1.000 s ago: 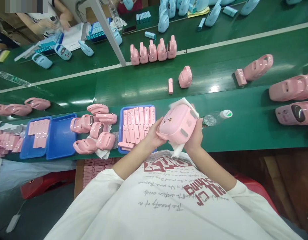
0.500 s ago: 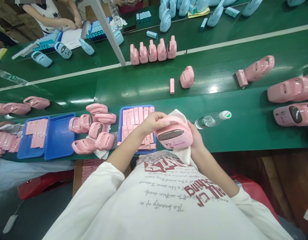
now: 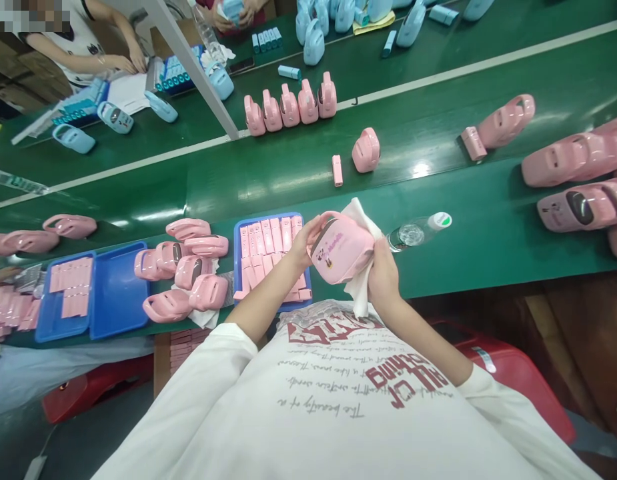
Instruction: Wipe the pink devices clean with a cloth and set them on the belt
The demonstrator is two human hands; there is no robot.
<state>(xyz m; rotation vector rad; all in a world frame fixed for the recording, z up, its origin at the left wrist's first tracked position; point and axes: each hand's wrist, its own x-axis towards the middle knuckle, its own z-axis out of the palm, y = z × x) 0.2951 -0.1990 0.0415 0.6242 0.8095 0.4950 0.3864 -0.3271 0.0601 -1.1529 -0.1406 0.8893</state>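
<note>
Held up just over the table's front edge is a glossy pink plastic device with a loop handle, its printed face turned toward me. My left hand grips it by the handle end. A white cloth is pinched in my right hand, pressed against the device's right side. To the left of my hands, a blue tray holds rows of small pink blocks. A clear plastic bottle lies on its side just right of my right hand.
Several pink devices cluster left of the tray. Two more blue trays lie farther left. Pink devices stand at the right. A row of pink devices lines the back, near a metal post. Other people's hands work across the table.
The pink device has been tipped so its printed face shows more and its dark window less. My right hand and the cloth have shifted slightly on its side.
</note>
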